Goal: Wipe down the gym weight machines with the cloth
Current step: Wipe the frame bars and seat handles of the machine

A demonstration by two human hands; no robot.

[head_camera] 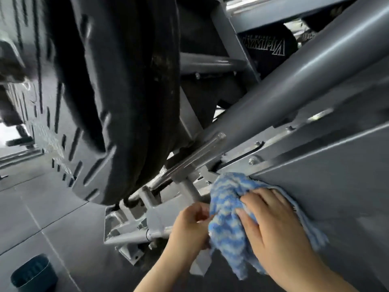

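Head view: the right hand (275, 232) lies flat on the blue and white cloth (229, 216), its fingers (259, 199) straight and slightly spread, pressing the cloth against the grey frame panel (328, 186) of the weight machine. The cloth sits under and ahead of those fingers, bunched toward the left, with a loose tail hanging down below the palm. The left hand (191, 226) is just left of the cloth, its fingers curled at the cloth's edge; it seems to pinch a fold there, though the fingertips are partly hidden, so I cannot be sure. Up and left of both hands are a metal bracket (197, 159) and the black weight plates (130, 102); a thick grey tube (294, 87) runs above the fingers.

The step in hand looks like wiping the sloped panel. To do it well, the right palm should keep even pressure and travel along the panel's length in overlapping passes, while the left hand gathers the loose tail so that it does not snag on the bracket or bolts near the fingers.

Far down and left of the hands, a dark teal bin (34, 275) stands on the floor (31, 207); its contents cannot be seen.
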